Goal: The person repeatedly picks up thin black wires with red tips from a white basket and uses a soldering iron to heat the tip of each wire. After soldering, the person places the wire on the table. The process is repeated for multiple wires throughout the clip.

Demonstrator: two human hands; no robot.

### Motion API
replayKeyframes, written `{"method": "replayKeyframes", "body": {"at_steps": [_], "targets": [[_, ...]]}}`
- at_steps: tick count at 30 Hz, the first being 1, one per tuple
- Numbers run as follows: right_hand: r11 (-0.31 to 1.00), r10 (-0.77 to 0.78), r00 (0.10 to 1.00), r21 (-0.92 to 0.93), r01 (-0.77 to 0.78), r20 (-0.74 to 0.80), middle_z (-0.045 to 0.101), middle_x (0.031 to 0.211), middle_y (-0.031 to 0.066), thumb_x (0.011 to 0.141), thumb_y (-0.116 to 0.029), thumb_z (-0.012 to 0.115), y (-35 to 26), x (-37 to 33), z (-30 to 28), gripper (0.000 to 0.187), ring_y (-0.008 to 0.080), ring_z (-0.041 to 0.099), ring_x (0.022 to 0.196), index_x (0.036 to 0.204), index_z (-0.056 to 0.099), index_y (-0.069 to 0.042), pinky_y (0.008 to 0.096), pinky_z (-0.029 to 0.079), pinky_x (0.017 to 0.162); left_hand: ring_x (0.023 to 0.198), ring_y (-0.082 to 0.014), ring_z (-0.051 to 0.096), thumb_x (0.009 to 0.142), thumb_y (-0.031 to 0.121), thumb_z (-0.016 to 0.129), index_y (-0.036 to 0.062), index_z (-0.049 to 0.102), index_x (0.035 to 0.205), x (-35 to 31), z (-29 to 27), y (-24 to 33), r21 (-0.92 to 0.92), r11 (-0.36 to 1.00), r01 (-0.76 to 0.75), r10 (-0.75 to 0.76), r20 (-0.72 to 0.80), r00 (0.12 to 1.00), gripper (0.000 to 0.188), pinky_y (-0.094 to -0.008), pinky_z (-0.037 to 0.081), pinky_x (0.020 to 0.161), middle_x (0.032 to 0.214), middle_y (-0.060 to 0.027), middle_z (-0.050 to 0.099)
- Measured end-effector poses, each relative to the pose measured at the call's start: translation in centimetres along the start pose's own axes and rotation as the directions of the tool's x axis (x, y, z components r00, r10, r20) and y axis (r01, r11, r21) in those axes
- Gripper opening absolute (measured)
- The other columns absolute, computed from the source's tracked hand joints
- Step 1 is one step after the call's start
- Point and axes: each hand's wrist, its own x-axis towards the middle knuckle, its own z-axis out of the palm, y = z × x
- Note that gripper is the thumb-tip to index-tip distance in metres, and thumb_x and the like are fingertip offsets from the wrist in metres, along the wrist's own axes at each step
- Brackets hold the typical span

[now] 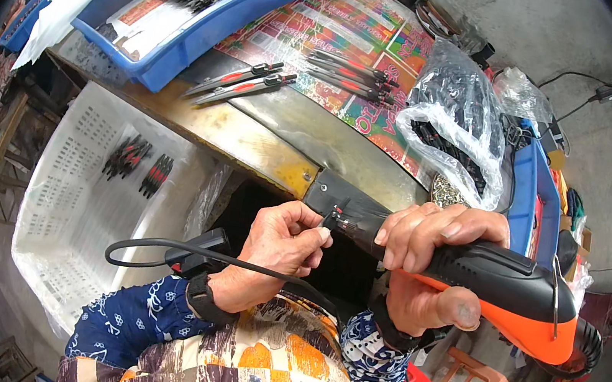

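My right hand point(438, 247) is wrapped around an orange-and-black electric screwdriver point(510, 284), its tip pointing left toward the table edge. The fingers of my left hand point(280, 238) pinch a small black part with a bit of red point(333, 216), right at the tool's metal tip. Part of that piece is hidden by the fingertips. Beyond my hands, two slim grey, black and red pieces point(243, 84) lie on the table near its edge. Several similar pieces point(352, 76) lie farther right.
A blue tray point(160, 67) holds a pile of the slim pieces. At right, an open clear bag point(459, 111) holds black parts, beside small screws point(446, 192) and a blue bin point(525, 197). A white plastic crate point(47, 219) stands below left. A black cable point(183, 244) crosses my left wrist.
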Motion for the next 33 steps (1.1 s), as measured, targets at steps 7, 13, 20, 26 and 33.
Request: {"method": "replayKeyframes", "body": {"at_steps": [7,13,20,26,33], "targets": [[0.954,-0.023,0.999,-0.299,0.009,-0.041,0.045,0.059,0.0022,0.069,-0.067,0.062,0.2,0.2,0.77,0.069,0.0144,0.048,0.046,0.092,0.04,-0.005,0.0313,0.045,0.05,0.055,-0.0061,0.049,0.087,0.005,0.059,0.0012,0.053,0.09,-0.01,-0.01,-0.11,-0.013,1.0,-0.018,0.018,0.005,1.0,0.008,-0.0173,0.036,0.042,0.078,-0.0066,0.061],[0.961,0.022,0.998,-0.278,-0.006,0.055,0.047,0.059,0.0021,0.071,-0.062,0.065,0.21,0.65,0.69,0.065,0.0131,0.048,0.045,0.091,0.04,-0.006,0.0299,0.045,0.048,0.054,-0.0063,0.049,0.086,0.006,0.06,0.0017,0.053,0.089,-0.01,-0.06,-0.12,-0.039,0.999,-0.02,0.021,0.011,1.0,0.008,-0.0179,0.036,0.042,0.076,-0.0057,0.061],[0.964,0.024,0.994,-0.266,0.005,0.109,0.048,0.061,0.0028,0.074,-0.058,0.065,0.57,0.8,0.69,0.062,0.013,0.049,0.045,0.093,0.04,-0.005,0.0309,0.047,0.047,0.054,-0.0065,0.048,0.086,0.007,0.061,0.0026,0.054,0.087,-0.04,0.04,-0.08,-0.062,0.998,0.0,0.0,0.004,1.0,0.008,-0.0188,0.036,0.042,0.072,-0.004,0.059],[0.956,0.009,0.994,-0.292,0.025,0.112,0.048,0.06,0.0027,0.075,-0.058,0.064,0.87,0.86,0.64,0.062,0.0128,0.049,0.045,0.092,0.04,-0.005,0.0305,0.047,0.046,0.053,-0.0067,0.048,0.085,0.007,0.061,0.003,0.054,0.087,-0.04,-0.01,-0.15,-0.084,0.996,-0.002,0.003,0.003,1.0,0.008,-0.019,0.036,0.042,0.072,-0.0039,0.058],[0.948,0.017,0.998,-0.32,0.001,0.055,0.046,0.059,0.002,0.075,-0.061,0.062,0.8,0.71,0.96,0.063,0.0124,0.047,0.044,0.091,0.039,-0.005,0.0291,0.045,0.045,0.053,-0.0067,0.048,0.085,0.006,0.061,0.0027,0.054,0.087,-0.15,0.18,-0.23,-0.1,0.995,0.0,0.0,-0.007,1.0,0.008,-0.0187,0.035,0.042,0.072,-0.004,0.058]]}}
